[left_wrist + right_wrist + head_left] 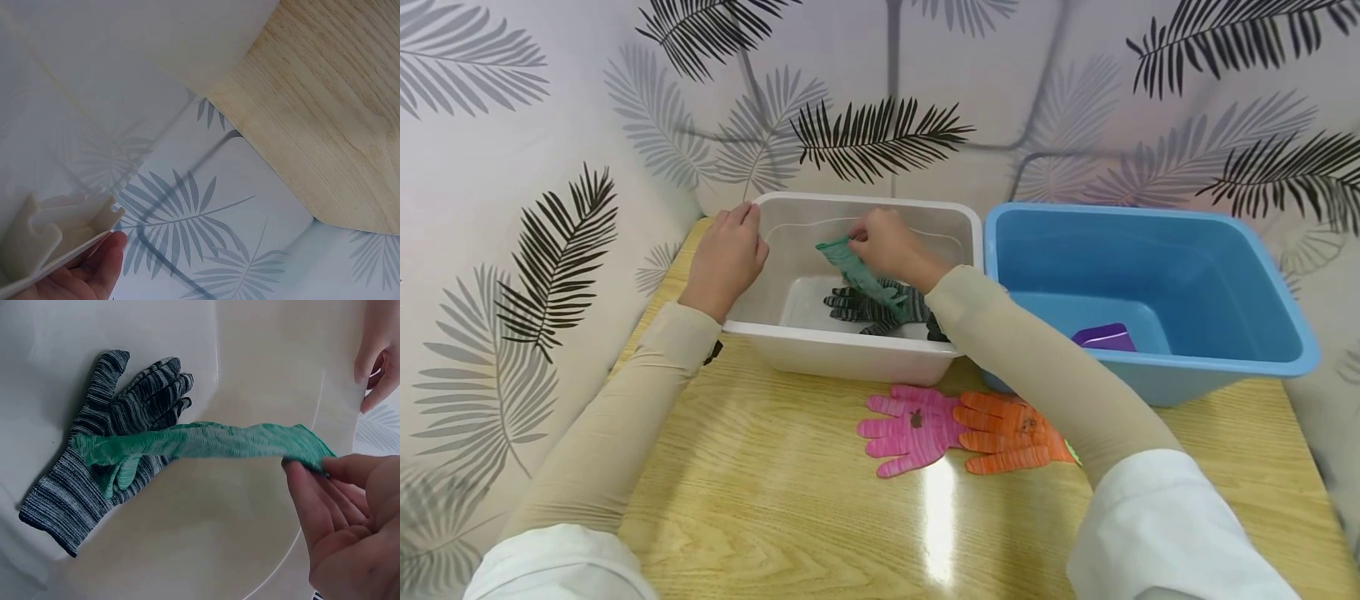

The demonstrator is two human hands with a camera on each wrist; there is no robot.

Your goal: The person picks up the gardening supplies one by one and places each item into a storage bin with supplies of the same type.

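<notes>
My right hand (887,243) pinches the end of a green knit glove (857,271) inside the white plastic tub (850,342). The glove hangs down over a black-and-grey striped glove (865,310) on the tub floor; in the right wrist view the green glove (219,442) stretches limp from my fingertips across the striped glove (75,494). My left hand (724,260) grips the tub's left rim, fingers curled over it. Part of a darker piece beside the striped glove is hidden by my right arm.
To the right stands a blue tub (1195,367) with a flat purple object (1105,337) inside. In front of the tubs, a pink glove (917,429) and an orange glove (1011,433) lie on the wooden table (790,500). Leaf-patterned fabric (880,75) hangs behind.
</notes>
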